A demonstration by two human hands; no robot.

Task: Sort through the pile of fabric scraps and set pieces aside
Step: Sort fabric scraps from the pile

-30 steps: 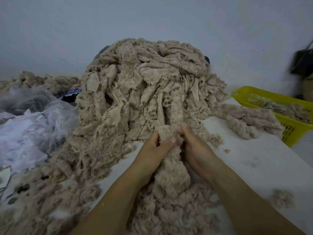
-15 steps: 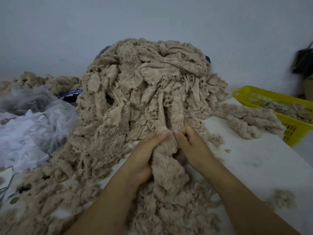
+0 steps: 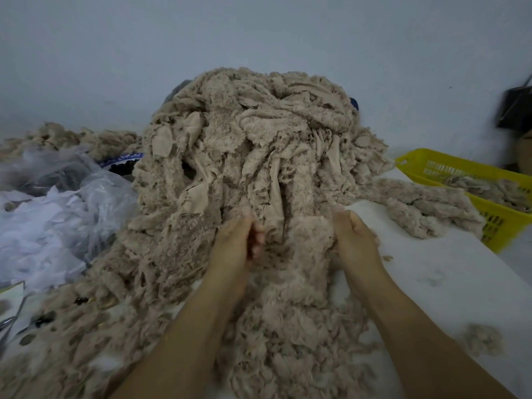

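A tall pile of beige fluffy fabric scraps rises in the middle of the white table against the wall. At its foot lies a wide fluffy piece, stretched between my hands. My left hand grips its left edge with curled fingers. My right hand grips its right edge. More loose scraps spread towards me between my forearms.
A yellow plastic basket with scraps in it stands at the right table edge. Clear plastic bags with white material lie at the left. Scissors and dark bits lie near left. A small tuft sits near right.
My hands were close together on one bunched piece. They have moved apart, left hand to the left and right hand to the right, and the piece is now spread wide.
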